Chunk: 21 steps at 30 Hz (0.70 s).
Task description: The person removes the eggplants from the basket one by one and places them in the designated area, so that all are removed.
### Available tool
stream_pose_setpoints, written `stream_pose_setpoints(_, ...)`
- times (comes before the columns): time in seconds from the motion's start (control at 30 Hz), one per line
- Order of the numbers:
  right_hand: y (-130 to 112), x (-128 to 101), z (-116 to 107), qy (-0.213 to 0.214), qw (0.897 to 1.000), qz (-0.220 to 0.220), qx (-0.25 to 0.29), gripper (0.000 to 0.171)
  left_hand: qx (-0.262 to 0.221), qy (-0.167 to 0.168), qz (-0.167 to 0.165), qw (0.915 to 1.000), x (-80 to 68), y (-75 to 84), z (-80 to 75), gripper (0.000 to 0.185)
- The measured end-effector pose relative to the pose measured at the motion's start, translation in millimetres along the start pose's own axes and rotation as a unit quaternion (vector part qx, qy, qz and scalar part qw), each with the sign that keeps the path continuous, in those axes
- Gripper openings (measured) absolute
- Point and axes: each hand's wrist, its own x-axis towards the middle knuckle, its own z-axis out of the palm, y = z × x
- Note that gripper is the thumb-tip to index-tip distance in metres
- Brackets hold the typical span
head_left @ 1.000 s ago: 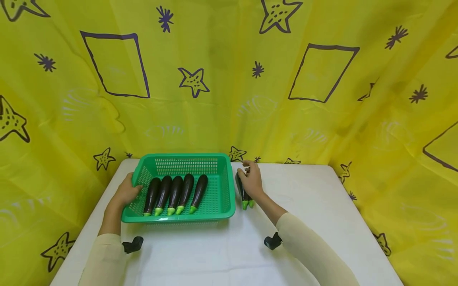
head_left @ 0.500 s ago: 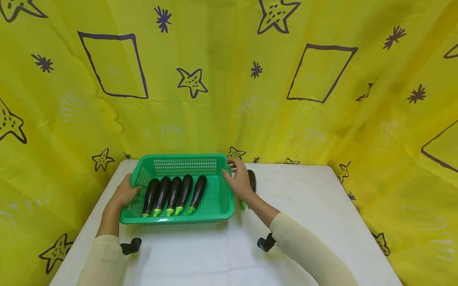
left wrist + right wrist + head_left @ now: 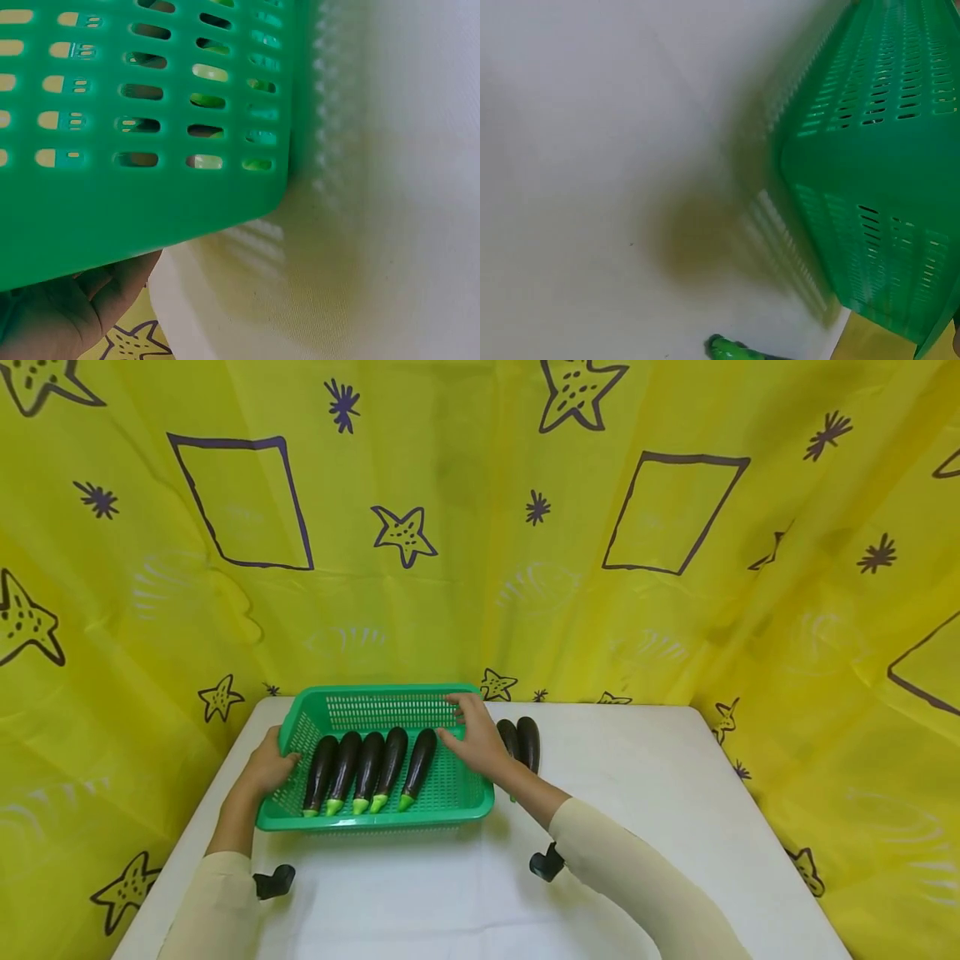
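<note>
Green basket (image 3: 390, 697), prob. unlabelled plastic

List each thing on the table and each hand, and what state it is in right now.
Green basket: flat on the table, holding five eggplants.
Five eggplants: side by side, stems toward the person.
Two eggplants: on the table, outside the basket.
Left hand: holds the basket's left rim.
Right hand: over the basket's right rim, empty.

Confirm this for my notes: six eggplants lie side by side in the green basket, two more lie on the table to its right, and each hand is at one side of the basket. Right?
Not quite. The head view shows five eggplants in the basket, not six. The rest holds: two eggplants on the table lie right of the green basket, the left hand is at its left side and the right hand at its right side.
</note>
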Motion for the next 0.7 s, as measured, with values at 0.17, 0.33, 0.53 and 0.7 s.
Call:
stream_pose_setpoints(0.17,-3,7,8,-0.034,0.999,0.010,-0.035,0.057,0.003,0.011,0.004,0.9999,-0.3,-3.2,1.6,0.062)
stream_pose_setpoints(0.33,-1,14,14,-0.053,0.996,0.018,-0.073,0.057,0.004,0.014,0.003,0.9999,-0.1,-2.5,2.5,0.062)
stream_pose_setpoints(0.53,-1,23,15,-0.069,0.990,0.036,-0.114,0.059,0.008,0.003,-0.003,1.0000,-0.8,1.7,0.9,0.063)
stream_pose_setpoints(0.7,-2,30,22,-0.097,0.985,0.070,-0.128,0.065,0.011,0.007,-0.008,0.9999,1.5,0.0,0.8,0.063)
